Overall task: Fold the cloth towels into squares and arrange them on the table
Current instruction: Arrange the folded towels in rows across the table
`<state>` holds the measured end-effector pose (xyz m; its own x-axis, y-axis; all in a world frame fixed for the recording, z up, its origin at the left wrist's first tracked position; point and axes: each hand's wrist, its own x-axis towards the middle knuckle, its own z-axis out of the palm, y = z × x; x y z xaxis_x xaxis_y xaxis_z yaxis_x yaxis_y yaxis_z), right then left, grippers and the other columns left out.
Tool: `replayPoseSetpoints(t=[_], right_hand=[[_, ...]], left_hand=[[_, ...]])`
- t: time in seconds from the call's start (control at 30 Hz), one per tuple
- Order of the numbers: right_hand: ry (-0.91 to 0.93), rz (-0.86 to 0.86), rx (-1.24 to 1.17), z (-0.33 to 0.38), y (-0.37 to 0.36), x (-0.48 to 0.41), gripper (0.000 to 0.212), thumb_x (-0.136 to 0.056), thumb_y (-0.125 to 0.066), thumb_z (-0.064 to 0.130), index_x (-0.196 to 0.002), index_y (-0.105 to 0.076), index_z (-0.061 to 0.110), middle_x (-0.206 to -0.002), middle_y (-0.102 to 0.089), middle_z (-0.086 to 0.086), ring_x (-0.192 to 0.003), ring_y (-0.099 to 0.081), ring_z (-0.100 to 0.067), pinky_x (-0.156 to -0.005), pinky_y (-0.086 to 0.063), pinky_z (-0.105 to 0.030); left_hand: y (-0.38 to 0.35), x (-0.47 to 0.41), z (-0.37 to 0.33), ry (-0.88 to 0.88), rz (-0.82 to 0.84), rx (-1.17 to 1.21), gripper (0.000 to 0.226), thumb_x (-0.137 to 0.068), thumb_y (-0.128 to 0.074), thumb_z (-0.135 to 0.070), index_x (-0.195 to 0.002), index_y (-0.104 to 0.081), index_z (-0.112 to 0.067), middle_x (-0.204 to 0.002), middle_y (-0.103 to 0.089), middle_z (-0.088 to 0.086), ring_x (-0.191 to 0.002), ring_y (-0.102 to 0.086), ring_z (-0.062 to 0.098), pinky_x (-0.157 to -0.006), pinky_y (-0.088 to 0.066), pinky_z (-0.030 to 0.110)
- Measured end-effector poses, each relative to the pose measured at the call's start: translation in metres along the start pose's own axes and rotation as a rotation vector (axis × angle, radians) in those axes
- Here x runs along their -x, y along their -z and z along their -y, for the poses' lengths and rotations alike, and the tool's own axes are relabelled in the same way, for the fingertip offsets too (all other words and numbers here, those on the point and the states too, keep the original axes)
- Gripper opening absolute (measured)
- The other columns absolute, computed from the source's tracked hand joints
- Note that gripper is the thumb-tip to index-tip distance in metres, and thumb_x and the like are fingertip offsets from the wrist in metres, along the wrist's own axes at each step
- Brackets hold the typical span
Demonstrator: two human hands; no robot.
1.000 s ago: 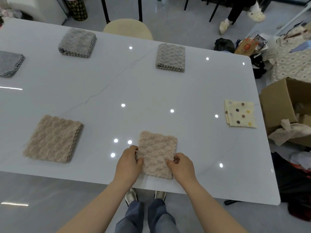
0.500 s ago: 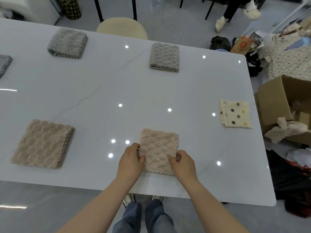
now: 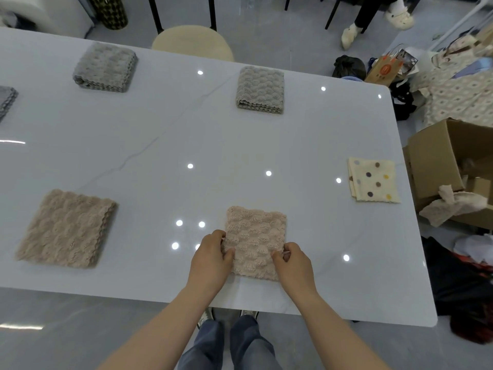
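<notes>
A small pink towel [image 3: 256, 241], folded into a square, lies flat on the table [image 3: 160, 145] near its front edge, right in front of the person. The left hand [image 3: 210, 260] holds the towel's left edge, thumb on top and fingers curled round the side, so its grip is clamped on the cloth. The right hand [image 3: 293, 265] takes the near right corner, thumb and fingers pinching the edge, its grip likewise clamped on the towel. Both hands sit at the near half of the square; the far half lies uncovered. To the left, well apart, a larger beige towel [image 3: 66, 228] lies folded flat. Along the far side rest a thick grey towel [image 3: 105, 66] toward the left and a second grey towel [image 3: 260, 90] near the middle, while the corner of a third grey towel [image 3: 6, 102] shows at the left border. On the right, close to the table's edge, lies a folded dotted cloth [image 3: 373, 180], cream with coloured spots. Beyond the far edge stands a round pale stool [image 3: 192, 42]. On the floor to the right sits an open cardboard box [image 3: 437, 161] with a loose rag [image 3: 453, 206] hanging over its lip.
</notes>
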<state>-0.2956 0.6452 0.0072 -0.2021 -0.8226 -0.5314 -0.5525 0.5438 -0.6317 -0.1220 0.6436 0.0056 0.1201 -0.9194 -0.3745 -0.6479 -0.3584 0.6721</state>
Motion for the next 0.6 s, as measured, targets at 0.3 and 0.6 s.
replayPoseSetpoints(t=[0.3, 0.6], right_hand=[[0.029, 0.051, -0.017, -0.003, -0.002, 0.0063, 0.022, -0.096, -0.052, 0.027, -0.077, -0.043, 0.019, -0.068, -0.044, 0.006, -0.06, -0.041, -0.008, -0.054, -0.033, -0.022], [0.062, 0.063, 0.029, -0.0021, -0.0059, 0.0045, 0.017, -0.097, -0.052, 0.026, -0.087, -0.048, 0.013, -0.069, -0.045, 0.005, -0.06, -0.042, -0.007, -0.053, -0.033, -0.023]], left_hand=[[-0.0003, 0.0018, 0.0038, 0.011, -0.019, -0.006, 0.024, -0.089, -0.055, -0.02, -0.113, -0.054, -0.015, -0.101, -0.056, 0.002, -0.084, -0.054, 0.015, -0.069, -0.038, 0.023], [0.0002, 0.0053, 0.0056, 0.028, -0.04, -0.014, 0.023, -0.09, -0.054, -0.02, -0.112, -0.053, -0.015, -0.1, -0.055, 0.002, -0.082, -0.055, 0.015, -0.066, -0.037, 0.023]])
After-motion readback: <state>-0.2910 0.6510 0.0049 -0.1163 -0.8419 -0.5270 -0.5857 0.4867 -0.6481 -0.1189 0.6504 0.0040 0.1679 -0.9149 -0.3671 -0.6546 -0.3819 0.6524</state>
